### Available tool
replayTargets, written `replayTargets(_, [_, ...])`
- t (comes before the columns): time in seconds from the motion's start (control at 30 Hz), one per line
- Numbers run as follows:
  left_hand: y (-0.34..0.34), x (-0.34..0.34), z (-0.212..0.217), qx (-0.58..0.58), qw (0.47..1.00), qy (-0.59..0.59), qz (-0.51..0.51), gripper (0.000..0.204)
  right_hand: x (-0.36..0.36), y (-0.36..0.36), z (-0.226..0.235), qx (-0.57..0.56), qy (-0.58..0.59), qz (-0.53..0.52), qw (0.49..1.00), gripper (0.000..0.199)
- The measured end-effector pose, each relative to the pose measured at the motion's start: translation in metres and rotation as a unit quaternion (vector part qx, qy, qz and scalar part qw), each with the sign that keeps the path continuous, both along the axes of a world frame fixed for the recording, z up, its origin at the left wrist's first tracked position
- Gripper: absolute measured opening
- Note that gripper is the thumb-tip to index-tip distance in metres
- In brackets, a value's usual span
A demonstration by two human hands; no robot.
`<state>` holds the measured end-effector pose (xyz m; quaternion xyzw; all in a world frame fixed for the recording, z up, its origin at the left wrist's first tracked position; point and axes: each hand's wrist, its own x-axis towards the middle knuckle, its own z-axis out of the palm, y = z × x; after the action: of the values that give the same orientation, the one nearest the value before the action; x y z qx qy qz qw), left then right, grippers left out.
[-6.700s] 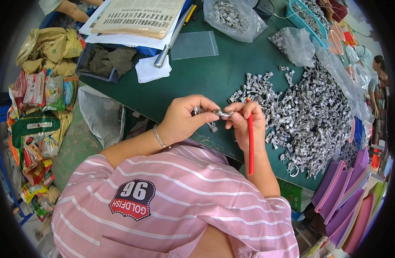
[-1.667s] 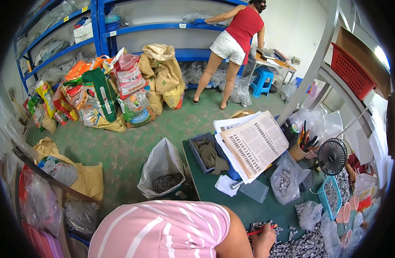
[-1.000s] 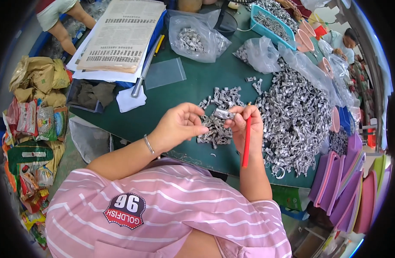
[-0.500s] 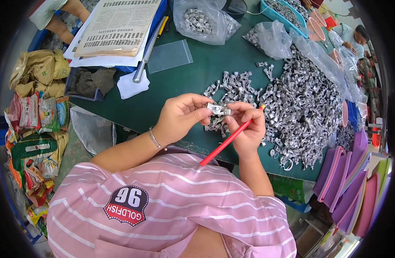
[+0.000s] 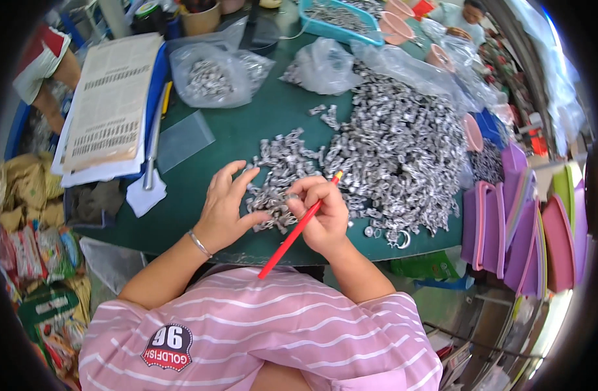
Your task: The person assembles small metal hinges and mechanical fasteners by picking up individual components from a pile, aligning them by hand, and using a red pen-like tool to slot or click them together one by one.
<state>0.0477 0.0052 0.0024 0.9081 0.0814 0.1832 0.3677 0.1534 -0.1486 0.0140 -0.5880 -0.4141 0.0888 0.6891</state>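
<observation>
My left hand is open above the green table, its fingers spread and nothing in them. Its fingertips are beside the smaller heap of grey metal clips. My right hand is closed around a long red pencil, whose yellowish end points away from me. Between the thumb and fingertips of that hand, a small bit of metal seems to show, too small to make out. To the right spreads a much larger heap of similar metal pieces.
At the left lie a stack of printed sheets, a metal rod and a flat clear bag. Bags of metal parts and a blue tray stand farther back. Purple bins line the right side. Another person sits far right.
My hands have come apart, and the metal piece held between them is gone from the left hand, which has opened. The view has shifted to the right. The red pencil stays in my right hand.
</observation>
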Motion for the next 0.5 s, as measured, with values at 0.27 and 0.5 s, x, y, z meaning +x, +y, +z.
replayTargets(0.27, [-0.005, 0.002, -0.018, 0.068, 0.994, 0.016, -0.087, 0.078, 0.073, -0.010, 0.044, 0.038, 0.130, -0.105, 0.985, 0.022])
replayTargets(0.5, [-0.005, 0.000, -0.014, 0.037, 0.994, 0.024, -0.095, 0.054, 0.171, 0.035, 0.060, 0.011, 0.089, -0.155, 0.984, 0.012])
